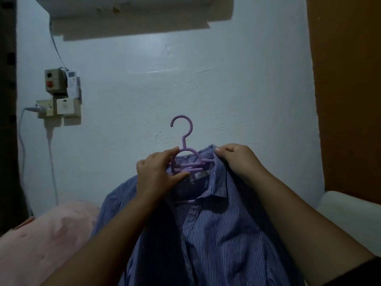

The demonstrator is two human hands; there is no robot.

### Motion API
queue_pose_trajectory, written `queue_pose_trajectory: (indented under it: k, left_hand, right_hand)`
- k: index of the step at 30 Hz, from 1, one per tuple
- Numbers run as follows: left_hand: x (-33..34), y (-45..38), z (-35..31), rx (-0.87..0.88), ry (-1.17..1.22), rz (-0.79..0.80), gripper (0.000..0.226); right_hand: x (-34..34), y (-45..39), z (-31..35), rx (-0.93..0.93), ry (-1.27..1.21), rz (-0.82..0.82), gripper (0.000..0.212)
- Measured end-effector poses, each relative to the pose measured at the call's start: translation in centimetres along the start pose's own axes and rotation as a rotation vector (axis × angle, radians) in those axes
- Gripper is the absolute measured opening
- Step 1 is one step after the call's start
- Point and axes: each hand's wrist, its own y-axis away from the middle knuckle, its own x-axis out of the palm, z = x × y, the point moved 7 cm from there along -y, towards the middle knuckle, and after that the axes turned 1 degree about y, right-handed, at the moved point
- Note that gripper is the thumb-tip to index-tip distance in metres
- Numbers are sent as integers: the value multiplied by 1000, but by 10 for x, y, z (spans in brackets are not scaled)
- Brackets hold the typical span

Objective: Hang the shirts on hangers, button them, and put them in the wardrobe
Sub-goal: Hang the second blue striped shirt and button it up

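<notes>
Left hand (158,174) grips the lilac plastic hanger (186,159), already partly inside the blue-and-white striped cotton shirt (216,223); right hand (237,159) pinches its collar (placket open). Buttoning and wardrobe remain, I'd judge.

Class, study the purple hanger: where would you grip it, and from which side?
Grip the hanger at the bare neck below its hook, coming from the left, as the left hand does. The striped shirt and right hand cover its right arm.
</notes>
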Motion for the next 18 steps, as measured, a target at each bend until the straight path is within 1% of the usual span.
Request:
queue_pose_trajectory:
  k: [3, 5, 6, 8, 9, 10, 12, 15, 17, 18]
  left_hand:
    - [-2, -3, -14, 49, -78, -18, 69]
    - [-7, -5, -17, 38, -77, -30, 69]
    - [-8, -6, -18, 29, -65, -29, 69]
    - [-11, -9, -25, 50, -41, -31, 69]
    - [-11, -10, -30, 76, -41, -30, 68]
    - [-11, -10, -34, 99, -45, -27, 69]
    - [-11, -12, -38, 118, -41, -16, 69]
    - [-18, -14, -31, 110, -35, -43, 64]
    - [-26, -15, -18, 61, 58, -71, 62]
    - [-28, -15, -16, 45, 130, -54, 62]
  right_hand:
    - [3, -1, 8, -22, 19, -14, 18]
    - [0, 1, 13, -63, 33, -56, 8]
    - [-1, 3, 17, -103, 45, -61, 12]
    - [4, 5, 26, -180, 102, -6, 27]
    - [9, 5, 29, -201, 178, 29, 28]
    - [14, 6, 32, -208, 266, 58, 24]
    - [17, 3, 34, -175, 383, 59, 19]
    - [7, -3, 29, -122, 414, -3, 29]
    - [-5, -6, 22, -82, 402, -58, 30]
    - [-10, -7, 18, -71, 384, -75, 30]
